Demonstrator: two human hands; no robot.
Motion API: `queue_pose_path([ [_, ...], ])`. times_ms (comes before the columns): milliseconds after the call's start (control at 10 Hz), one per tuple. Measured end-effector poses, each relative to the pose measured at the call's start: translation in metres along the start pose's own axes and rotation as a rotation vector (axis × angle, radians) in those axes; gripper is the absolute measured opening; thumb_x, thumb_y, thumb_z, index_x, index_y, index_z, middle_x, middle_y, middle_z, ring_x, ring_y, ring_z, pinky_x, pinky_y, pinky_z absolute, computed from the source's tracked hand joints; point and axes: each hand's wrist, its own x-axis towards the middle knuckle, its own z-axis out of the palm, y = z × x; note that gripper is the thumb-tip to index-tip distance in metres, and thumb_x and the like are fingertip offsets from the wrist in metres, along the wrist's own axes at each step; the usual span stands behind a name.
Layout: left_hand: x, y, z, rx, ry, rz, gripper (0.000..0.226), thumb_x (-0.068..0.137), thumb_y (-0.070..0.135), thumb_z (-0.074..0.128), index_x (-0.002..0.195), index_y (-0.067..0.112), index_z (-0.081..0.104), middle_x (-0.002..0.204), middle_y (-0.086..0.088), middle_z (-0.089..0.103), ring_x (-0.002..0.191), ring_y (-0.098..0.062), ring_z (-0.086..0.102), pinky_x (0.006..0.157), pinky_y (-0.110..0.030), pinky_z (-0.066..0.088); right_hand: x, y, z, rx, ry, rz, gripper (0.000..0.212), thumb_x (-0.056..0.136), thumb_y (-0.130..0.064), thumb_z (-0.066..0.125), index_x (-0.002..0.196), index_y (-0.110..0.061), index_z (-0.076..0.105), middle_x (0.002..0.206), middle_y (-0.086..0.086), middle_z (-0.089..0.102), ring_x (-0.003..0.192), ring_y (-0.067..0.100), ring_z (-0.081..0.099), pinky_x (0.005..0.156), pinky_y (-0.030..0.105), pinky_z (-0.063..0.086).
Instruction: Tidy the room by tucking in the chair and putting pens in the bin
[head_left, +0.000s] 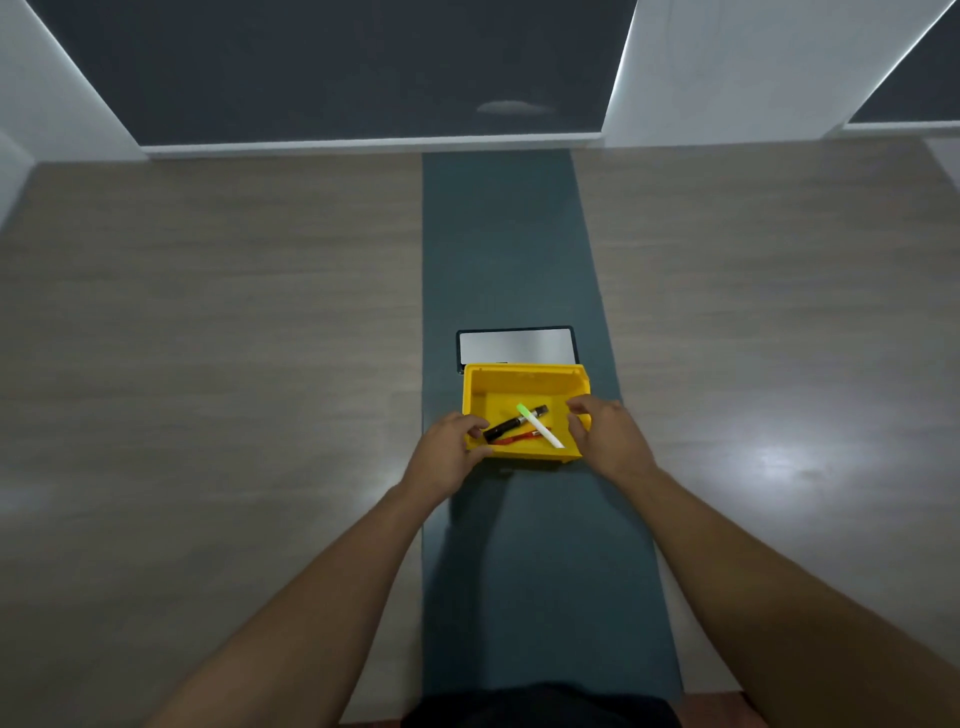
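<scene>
A yellow bin (524, 375) stands on the dark green strip of the table. Inside it lie a black pen (511, 423), a red pen (519, 437) and a white pen with a green cap (540, 425). My left hand (449, 457) grips the bin's near left corner, thumb over the rim. My right hand (608, 441) holds the bin's right wall, fingers curled over its edge. No chair is in view.
A grey cover plate with a black frame (517, 345) sits in the table just behind the bin. The wooden table top (234, 364) spreads to both sides of the green strip (498, 234). White walls and dark panels stand beyond the far edge.
</scene>
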Motion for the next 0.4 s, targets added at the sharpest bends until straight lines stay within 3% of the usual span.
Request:
queue_pose_path([
  [300, -0.061, 0.009, 0.004, 0.001, 0.074, -0.034, 0.034, 0.098, 0.039, 0.072, 0.129, 0.024, 0.073, 0.114, 0.006, 0.070, 0.092, -0.009, 0.064, 0.083, -0.026, 0.055, -0.050, 0.018, -0.010, 0.067, 0.049, -0.079, 0.025, 0.100, -0.027, 0.061, 0.120, -0.018, 0.072, 0.110, 0.007, 0.075, 0.094, 0.023, 0.066, 0.079, 0.034, 0.054],
  [400, -0.081, 0.012, 0.012, 0.017, 0.090, -0.024, 0.031, 0.099, 0.039, 0.070, 0.125, 0.022, 0.074, 0.112, 0.004, 0.071, 0.088, -0.008, 0.066, 0.084, -0.033, 0.059, -0.071, 0.032, -0.009, 0.062, 0.050, -0.110, 0.025, 0.101, -0.030, 0.060, 0.119, -0.019, 0.073, 0.112, 0.006, 0.074, 0.099, 0.023, 0.067, 0.085, 0.040, 0.058],
])
